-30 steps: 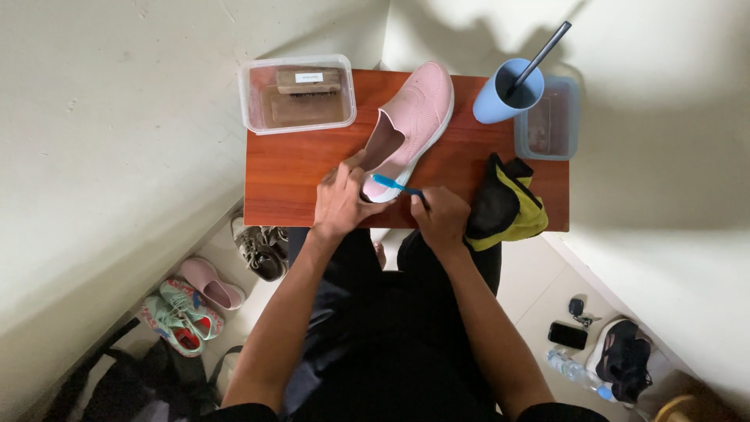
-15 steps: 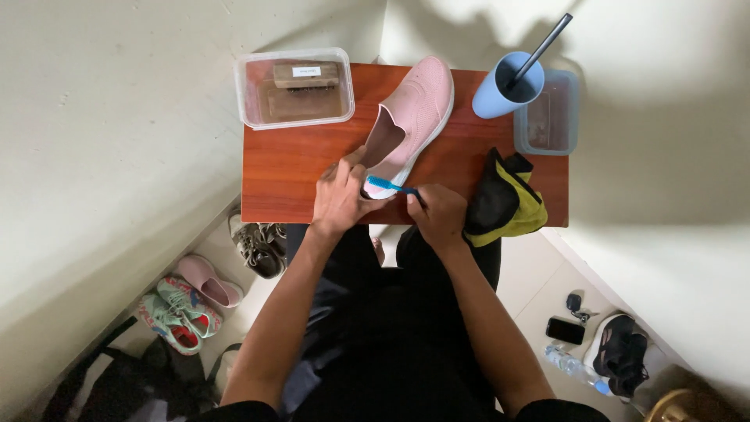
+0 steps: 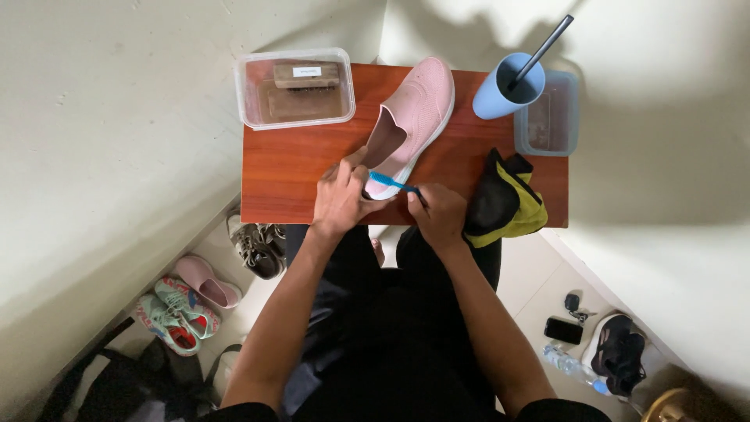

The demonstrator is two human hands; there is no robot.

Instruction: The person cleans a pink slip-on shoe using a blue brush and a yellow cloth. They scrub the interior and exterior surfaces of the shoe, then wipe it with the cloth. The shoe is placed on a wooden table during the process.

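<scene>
A pink slip-on shoe [image 3: 418, 109] lies on the small wooden table [image 3: 293, 168], toe pointing away from me. My left hand [image 3: 342, 195] grips its heel end. A blue toothbrush [image 3: 391, 184] is held in my right hand [image 3: 437, 215], and its head rests against the white sole at the heel. Both hands are at the table's near edge, close together.
A clear plastic tub [image 3: 295, 87] with a wooden brush stands at the back left. A blue cup [image 3: 506, 87] with a dark stick and another tub [image 3: 549, 113] sit back right. A black-and-yellow cloth [image 3: 504, 202] lies near my right hand. Shoes [image 3: 187, 305] and a phone [image 3: 563, 330] are on the floor.
The hands and toothbrush have shifted only slightly at the heel of the shoe; the shoe stays in the same place.
</scene>
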